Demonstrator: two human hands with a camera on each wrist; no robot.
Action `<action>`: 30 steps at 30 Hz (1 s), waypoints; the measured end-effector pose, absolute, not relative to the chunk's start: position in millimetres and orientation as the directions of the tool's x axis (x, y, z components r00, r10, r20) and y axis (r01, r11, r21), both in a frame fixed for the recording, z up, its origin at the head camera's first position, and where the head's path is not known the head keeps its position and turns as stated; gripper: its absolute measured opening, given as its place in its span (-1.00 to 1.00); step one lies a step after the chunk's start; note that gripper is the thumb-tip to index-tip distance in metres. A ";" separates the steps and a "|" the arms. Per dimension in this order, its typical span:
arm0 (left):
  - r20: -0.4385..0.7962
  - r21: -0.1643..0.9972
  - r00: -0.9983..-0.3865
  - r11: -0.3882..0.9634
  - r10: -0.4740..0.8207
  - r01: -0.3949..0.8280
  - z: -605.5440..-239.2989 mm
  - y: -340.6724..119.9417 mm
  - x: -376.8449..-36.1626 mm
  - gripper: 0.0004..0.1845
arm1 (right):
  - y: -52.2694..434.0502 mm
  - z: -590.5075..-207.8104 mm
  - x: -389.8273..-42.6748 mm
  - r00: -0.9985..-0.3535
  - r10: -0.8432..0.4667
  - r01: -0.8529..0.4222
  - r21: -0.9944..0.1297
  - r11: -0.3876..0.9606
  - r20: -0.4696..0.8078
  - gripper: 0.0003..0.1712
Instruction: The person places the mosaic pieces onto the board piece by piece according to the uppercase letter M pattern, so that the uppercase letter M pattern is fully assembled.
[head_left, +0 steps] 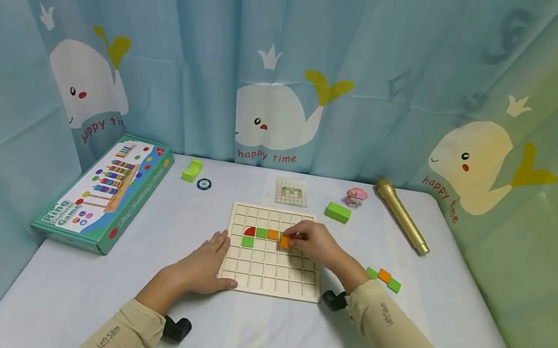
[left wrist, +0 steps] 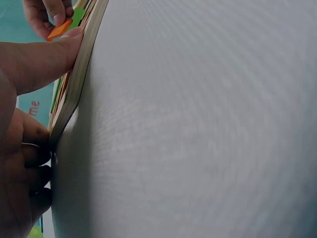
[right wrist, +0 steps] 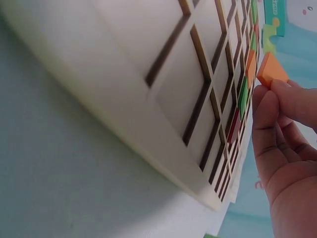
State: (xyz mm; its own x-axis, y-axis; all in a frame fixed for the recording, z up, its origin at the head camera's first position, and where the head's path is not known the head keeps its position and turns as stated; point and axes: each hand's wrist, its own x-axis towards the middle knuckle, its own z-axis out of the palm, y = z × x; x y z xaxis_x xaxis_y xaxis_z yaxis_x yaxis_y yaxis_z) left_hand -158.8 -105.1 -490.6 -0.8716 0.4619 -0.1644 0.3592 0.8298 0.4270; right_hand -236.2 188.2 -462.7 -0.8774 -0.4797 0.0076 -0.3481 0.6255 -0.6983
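A pale wooden grid board [head_left: 271, 267] lies on the white table. My left hand [head_left: 204, 262] rests along its left edge, thumb on the front left corner. Over the board, my right hand [head_left: 316, 243] pinches an orange square tile [right wrist: 271, 69] between thumb and fingertips, tilted above the grid. A row on the board holds a red rounded tile [head_left: 249, 231], a green tile [head_left: 261, 233] and an orange tile [head_left: 273, 234]; another green tile [head_left: 248, 242] sits below the red one. The right wrist view shows a green tile [right wrist: 242, 95] and red tile [right wrist: 234, 125], mostly hidden by my hand in the head view.
Loose green and orange tiles [head_left: 384, 275] lie to the right. Behind the board are a pattern card [head_left: 291, 192], a green block [head_left: 338, 212], a pink figurine [head_left: 356, 196] and a gold microphone [head_left: 402, 217]. Leftward are a game box [head_left: 104, 194], a light-green piece [head_left: 192, 171] and a round chip [head_left: 204, 184].
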 end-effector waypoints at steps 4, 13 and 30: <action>-0.172 0.421 -0.872 0.834 0.459 0.356 -490.2 -104.9 -159.2 0.09 | 184.6 -464.8 -236.7 -0.873 -0.487 -0.353 -0.696 0.626 0.005 -0.79; -0.184 0.429 -0.868 0.832 0.461 0.351 -487.1 -104.9 -159.1 0.09 | 170.6 -467.1 -233.3 -0.858 -0.513 -0.361 -0.703 0.613 -0.007 -0.78; -0.183 0.431 -0.862 0.827 0.472 0.361 -488.4 -105.8 -159.9 0.09 | 143.2 -473.8 -230.9 -0.804 -0.594 -0.445 -0.682 0.581 0.019 -0.81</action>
State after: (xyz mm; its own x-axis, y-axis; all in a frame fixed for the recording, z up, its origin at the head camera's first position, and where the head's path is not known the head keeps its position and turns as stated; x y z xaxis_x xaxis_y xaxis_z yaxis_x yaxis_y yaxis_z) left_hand -159.9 -105.8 -488.4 -0.8624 0.4719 -0.1834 0.3608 0.8270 0.4312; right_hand -230.9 143.2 -473.8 -0.8042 -0.5940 0.0189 -0.4449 0.5808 -0.6817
